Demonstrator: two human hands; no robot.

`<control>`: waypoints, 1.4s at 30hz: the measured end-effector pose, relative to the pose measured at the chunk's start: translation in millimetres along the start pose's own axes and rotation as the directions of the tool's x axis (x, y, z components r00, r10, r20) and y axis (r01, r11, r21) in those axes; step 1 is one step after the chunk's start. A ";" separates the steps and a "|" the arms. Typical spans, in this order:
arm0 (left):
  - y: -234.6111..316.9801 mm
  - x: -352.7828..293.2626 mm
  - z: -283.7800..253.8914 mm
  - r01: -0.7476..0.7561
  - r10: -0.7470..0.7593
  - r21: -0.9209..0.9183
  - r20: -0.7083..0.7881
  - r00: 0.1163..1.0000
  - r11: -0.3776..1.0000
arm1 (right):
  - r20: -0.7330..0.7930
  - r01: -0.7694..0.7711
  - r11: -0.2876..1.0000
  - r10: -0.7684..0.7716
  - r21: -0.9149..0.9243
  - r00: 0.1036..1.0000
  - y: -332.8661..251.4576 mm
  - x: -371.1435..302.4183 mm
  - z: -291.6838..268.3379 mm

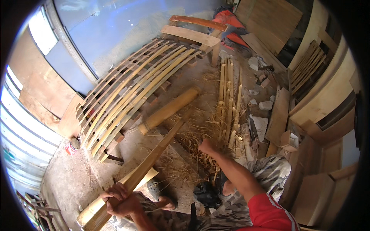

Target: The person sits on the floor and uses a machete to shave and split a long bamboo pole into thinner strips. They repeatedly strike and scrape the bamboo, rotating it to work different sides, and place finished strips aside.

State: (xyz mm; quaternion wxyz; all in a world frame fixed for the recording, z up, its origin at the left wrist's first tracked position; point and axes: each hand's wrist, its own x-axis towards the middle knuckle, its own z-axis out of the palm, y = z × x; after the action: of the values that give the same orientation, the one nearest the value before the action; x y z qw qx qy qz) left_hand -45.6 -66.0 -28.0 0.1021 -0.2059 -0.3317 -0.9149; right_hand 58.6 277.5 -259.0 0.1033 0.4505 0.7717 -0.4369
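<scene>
My left hand [120,201] is closed around a long split bamboo piece [156,147] near its lower end. The piece slants away from me, its far end thin and reaching over the shavings in the middle of the floor. A paler bamboo piece [148,175] lies beneath it by my left foot. My right hand [207,147] is closed in a fist above a heap of bamboo shavings [194,138]. What it holds, if anything, is hidden. A thick round bamboo pole [169,110] lies on the floor beyond the split piece.
A slatted bamboo rack [135,92] rests on bricks at the left. Split bamboo strips [227,100] lie in a bundle ahead of my right hand. A wooden chair frame [192,34] stands at the back. Broken blocks [260,127] and boards [277,115] line the right side.
</scene>
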 end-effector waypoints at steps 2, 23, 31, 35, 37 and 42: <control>4.6 0.7 -9.2 0.047 -0.042 -0.045 0.111 0.993 0.998 | 0.020 -0.238 0.971 0.238 -0.007 0.971 1.2 10.5 -18.4; 2.5 27.9 26.1 -0.100 0.111 -0.145 0.071 0.991 0.984 | -0.164 0.341 0.935 -0.352 -0.093 0.922 -81.7 -234.9 -133.0; 23.0 26.1 49.1 -0.338 0.330 -0.037 -0.137 0.934 0.940 | -0.109 0.396 0.917 -0.389 0.055 0.915 -68.3 -293.2 -18.4; 17.1 15.5 42.6 -0.343 0.335 -0.056 -0.113 0.935 0.938 | -0.141 0.505 0.861 -0.507 -0.055 0.850 -75.3 -291.0 19.7; 18.4 13.0 30.9 -0.320 0.310 -0.096 -0.105 0.945 0.942 | -0.219 0.605 0.794 -0.602 -0.058 0.768 -93.5 -298.7 29.3; 19.7 9.6 25.3 -0.315 0.296 -0.069 -0.196 0.935 0.947 | -0.206 0.703 0.700 -0.712 -0.124 0.672 -115.6 -296.9 45.0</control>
State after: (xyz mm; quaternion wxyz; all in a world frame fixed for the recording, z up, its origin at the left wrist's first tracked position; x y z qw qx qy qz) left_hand -40.0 -65.0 5.0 0.2629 -0.1747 -0.2388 -0.9183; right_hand 127.3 38.8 -54.5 -0.1594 0.1639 0.8997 -0.3719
